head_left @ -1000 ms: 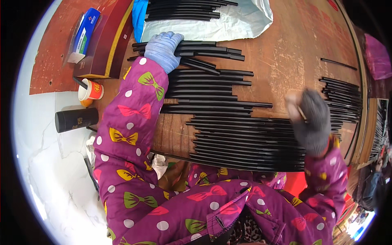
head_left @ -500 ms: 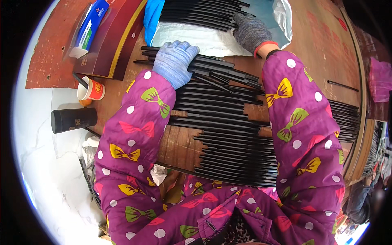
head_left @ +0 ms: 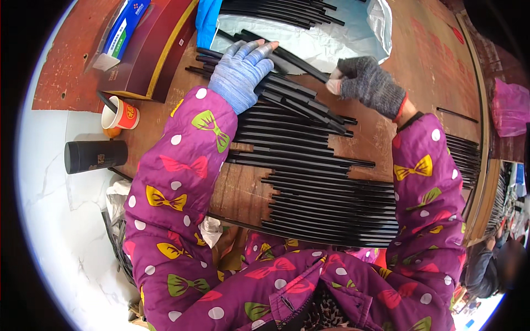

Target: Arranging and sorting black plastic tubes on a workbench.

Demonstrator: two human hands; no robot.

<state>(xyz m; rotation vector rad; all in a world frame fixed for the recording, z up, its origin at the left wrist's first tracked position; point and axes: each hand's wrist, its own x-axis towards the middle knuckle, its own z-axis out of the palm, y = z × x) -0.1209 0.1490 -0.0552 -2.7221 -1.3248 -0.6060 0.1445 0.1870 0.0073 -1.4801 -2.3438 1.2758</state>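
Observation:
My left hand [head_left: 240, 71], in a light blue glove, curls over a loose pile of slim black sticks [head_left: 301, 105], like chopsticks. My right hand [head_left: 367, 85] wears a dark grey knitted glove with pale fingertips. It pinches the near end of a black stick [head_left: 301, 63] that slants up toward my left fingers. How many sticks it holds I cannot tell. Below the pile, a row of black sticks [head_left: 331, 209] lies side by side across the table. More black sticks [head_left: 281, 11] rest on a white-lined blue bag [head_left: 248, 41] beyond my hands.
To the left stand a dark red box [head_left: 143, 60] with a blue carton [head_left: 126, 30] on it, a paper cup [head_left: 120, 113] and a black cylinder [head_left: 96, 156]. A single stick [head_left: 457, 114] and another stack of sticks [head_left: 462, 157] lie right. A pink bag [head_left: 510, 107] sits beyond the edge.
My right hand has come back from the sticks on the bag, nearer and to the right, bringing a stick's end. My left hand stays over the pile, its fingers slightly raised.

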